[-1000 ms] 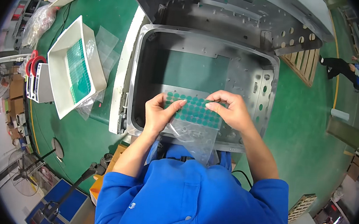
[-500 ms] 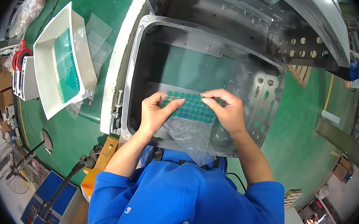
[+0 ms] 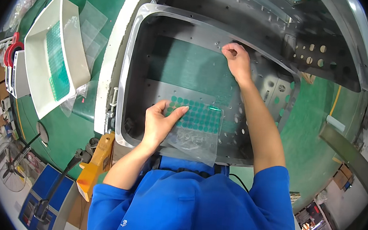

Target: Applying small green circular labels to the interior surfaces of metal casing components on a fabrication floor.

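Observation:
My left hand (image 3: 157,123) pinches the left side of a clear sheet of round green stickers (image 3: 198,116) between thumb and fingers. The sheet hangs over the near part of a grey metal enclosure (image 3: 128,70), and a clear plastic film (image 3: 194,144) trails below it. Farther away, my right hand (image 3: 237,60) is over the far inner side of the enclosure. Its thumb and forefinger are pressed together by small holes in the metal; whatever they hold is too small to make out.
On the left, a cream bin (image 3: 76,70) holds more green sticker sheets (image 3: 58,62), with loose clear sheets (image 3: 93,24) beside it. The enclosure's raised metal panel (image 3: 320,52) stands at the far right. A yellow bracket (image 3: 96,166) is near my left elbow.
My right hand has left the sticker sheet and moved away to the enclosure's far side. My left hand still holds the sheet. The whole view has shifted slightly.

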Demonstrator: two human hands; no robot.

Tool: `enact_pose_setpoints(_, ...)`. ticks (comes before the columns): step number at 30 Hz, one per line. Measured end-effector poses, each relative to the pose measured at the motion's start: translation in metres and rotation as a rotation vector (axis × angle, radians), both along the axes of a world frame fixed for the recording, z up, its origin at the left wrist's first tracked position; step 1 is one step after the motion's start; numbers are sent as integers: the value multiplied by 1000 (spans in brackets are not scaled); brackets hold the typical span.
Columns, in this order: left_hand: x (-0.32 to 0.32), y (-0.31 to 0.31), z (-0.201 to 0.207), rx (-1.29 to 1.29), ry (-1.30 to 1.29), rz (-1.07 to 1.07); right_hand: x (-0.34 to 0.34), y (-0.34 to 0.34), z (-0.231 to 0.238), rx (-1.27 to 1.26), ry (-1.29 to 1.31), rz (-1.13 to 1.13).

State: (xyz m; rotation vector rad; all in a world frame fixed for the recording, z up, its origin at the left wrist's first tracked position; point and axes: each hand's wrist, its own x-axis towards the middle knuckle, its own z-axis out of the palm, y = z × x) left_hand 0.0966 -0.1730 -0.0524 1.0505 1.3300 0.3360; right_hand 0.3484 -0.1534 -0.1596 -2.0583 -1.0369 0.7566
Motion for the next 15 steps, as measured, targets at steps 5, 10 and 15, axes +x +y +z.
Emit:
enact_pose_setpoints(5, 4, -3, 0, -25, -4, -2, 0, 9, -8, -110, -68, 6)
enact_pose_setpoints(10, 6, -4, -3, -20, -17, 1, 2, 11, -11, -125, -60, 22)
enact_pose_setpoints(15, 12, -3, -3, -5, -53, 24, -1, 13, -4, -169, -81, 15)
